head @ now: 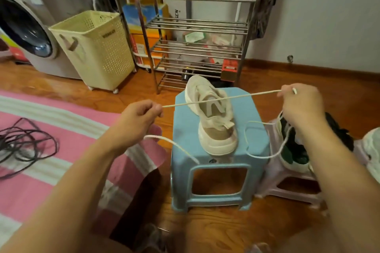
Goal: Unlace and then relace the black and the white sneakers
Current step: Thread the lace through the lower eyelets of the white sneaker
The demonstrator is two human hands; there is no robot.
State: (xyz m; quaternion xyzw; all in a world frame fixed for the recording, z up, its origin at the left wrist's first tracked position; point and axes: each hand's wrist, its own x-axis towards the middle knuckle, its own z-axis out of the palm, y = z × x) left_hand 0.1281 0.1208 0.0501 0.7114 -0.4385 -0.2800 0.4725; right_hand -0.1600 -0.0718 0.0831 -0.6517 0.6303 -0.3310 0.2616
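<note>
Cream basket (96, 47), contents hidden

Pretty clearly someone's home, kind of a laundry corner of a bedroom. There's a front-loading washing machine (26, 33) next to a cream laundry basket (96, 49), plus a metal shoe rack (197, 33) against the wall. Wooden floor (216, 230), pink striped bedding (41, 170) and little plastic stools (218, 170) too.

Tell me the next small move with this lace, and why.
Probably bring the tip pinched in the right hand down to a toe-end eyelet of the white sneaker. The white lace is pulled taut between both hands, free of the shoe, and the sneaker on the blue stool shows no lacing.
</note>
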